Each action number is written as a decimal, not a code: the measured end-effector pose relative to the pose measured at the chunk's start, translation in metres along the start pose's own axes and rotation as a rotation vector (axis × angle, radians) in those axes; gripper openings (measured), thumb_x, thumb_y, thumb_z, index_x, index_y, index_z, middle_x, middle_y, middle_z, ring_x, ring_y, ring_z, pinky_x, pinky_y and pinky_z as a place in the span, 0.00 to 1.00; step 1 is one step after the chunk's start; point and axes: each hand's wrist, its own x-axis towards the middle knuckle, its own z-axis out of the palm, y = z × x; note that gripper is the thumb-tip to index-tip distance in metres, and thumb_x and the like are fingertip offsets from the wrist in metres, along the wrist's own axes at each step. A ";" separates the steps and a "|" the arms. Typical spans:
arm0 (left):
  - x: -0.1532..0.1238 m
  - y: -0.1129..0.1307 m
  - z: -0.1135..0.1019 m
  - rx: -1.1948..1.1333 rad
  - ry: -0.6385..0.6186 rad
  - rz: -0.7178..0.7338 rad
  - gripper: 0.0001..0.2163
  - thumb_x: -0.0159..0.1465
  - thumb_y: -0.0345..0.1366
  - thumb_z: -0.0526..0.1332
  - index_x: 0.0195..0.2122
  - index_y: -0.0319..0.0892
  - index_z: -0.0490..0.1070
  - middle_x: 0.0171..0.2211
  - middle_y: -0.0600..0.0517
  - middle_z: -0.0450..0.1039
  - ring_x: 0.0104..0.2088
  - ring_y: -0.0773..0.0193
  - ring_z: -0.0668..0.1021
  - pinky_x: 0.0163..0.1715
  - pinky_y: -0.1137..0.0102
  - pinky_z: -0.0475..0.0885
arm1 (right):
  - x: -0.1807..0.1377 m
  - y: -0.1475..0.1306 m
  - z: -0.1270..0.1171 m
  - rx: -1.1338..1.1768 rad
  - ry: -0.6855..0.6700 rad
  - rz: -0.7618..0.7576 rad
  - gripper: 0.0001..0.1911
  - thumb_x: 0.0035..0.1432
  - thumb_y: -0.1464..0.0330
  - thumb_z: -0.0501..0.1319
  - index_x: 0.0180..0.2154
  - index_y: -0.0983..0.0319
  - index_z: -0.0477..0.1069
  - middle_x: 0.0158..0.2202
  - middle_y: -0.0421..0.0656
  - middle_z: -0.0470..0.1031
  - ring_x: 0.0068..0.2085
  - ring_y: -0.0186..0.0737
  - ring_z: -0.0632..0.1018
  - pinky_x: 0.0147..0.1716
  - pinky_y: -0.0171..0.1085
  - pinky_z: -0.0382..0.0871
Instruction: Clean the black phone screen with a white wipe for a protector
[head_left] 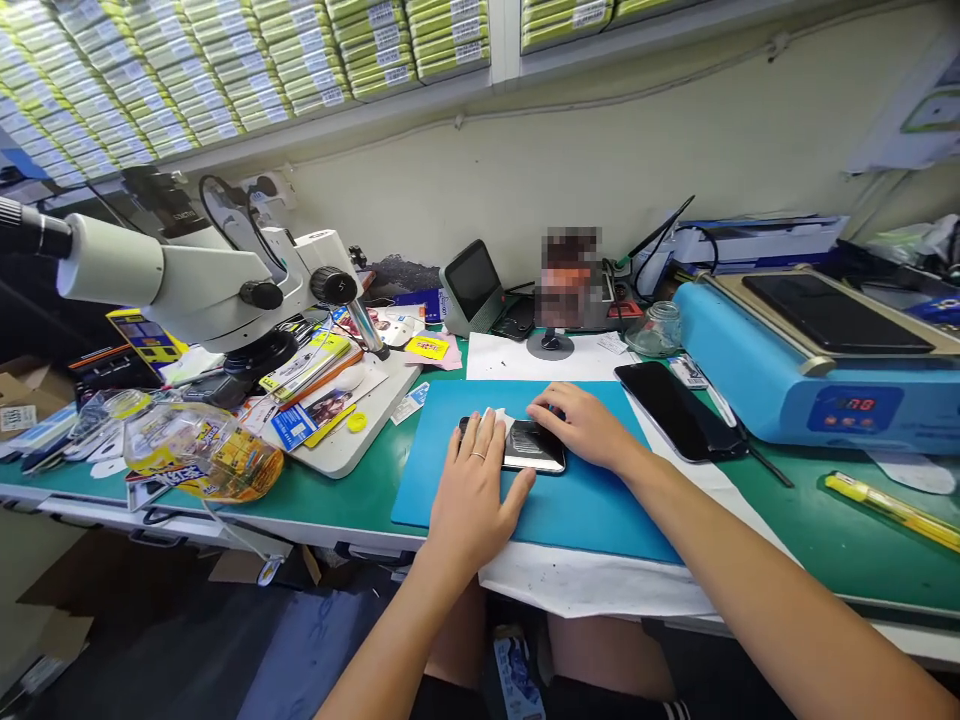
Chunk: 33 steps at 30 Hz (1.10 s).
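A dark phone [534,447] lies crosswise on a blue mat [600,510], its surface glossy with light reflections. My left hand [478,490], with a ring on one finger, lies over the phone's left part, fingers stretched out flat and thumb apart. A small piece of white tissue or film [509,421] shows beside those fingertips; whether they press on it is unclear. At the phone's far right corner, my right hand [581,425] is closed, its fingers bent against the edge and steadying it. The undersides of its fingertips are hidden.
To the left stand a microscope [202,285] and a plastic jar [202,450] on its side. A blue heating plate [795,370] carries a phone [832,312] at right. Another phone [664,410] and a yellow cutter knife [892,508] lie nearby. A small screen [472,285] stands behind.
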 end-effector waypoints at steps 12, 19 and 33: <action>0.004 -0.002 -0.004 -0.063 -0.097 0.037 0.34 0.74 0.54 0.43 0.71 0.31 0.55 0.73 0.40 0.51 0.74 0.47 0.54 0.71 0.51 0.55 | 0.005 0.001 0.001 -0.024 -0.099 -0.004 0.22 0.67 0.50 0.54 0.34 0.58 0.78 0.34 0.45 0.77 0.35 0.43 0.76 0.37 0.42 0.68; 0.017 -0.004 -0.017 -0.091 -0.150 0.047 0.36 0.75 0.56 0.39 0.72 0.31 0.52 0.74 0.40 0.48 0.74 0.49 0.52 0.71 0.52 0.54 | 0.005 0.000 0.000 -0.003 -0.096 -0.009 0.23 0.68 0.51 0.52 0.34 0.57 0.77 0.36 0.46 0.78 0.39 0.45 0.77 0.40 0.43 0.69; 0.024 0.045 0.005 -0.124 -0.138 0.054 0.43 0.71 0.63 0.40 0.72 0.28 0.51 0.72 0.36 0.50 0.73 0.46 0.55 0.71 0.50 0.56 | 0.002 -0.002 0.004 0.070 0.002 0.046 0.22 0.69 0.51 0.51 0.32 0.57 0.72 0.34 0.45 0.79 0.38 0.45 0.77 0.40 0.43 0.69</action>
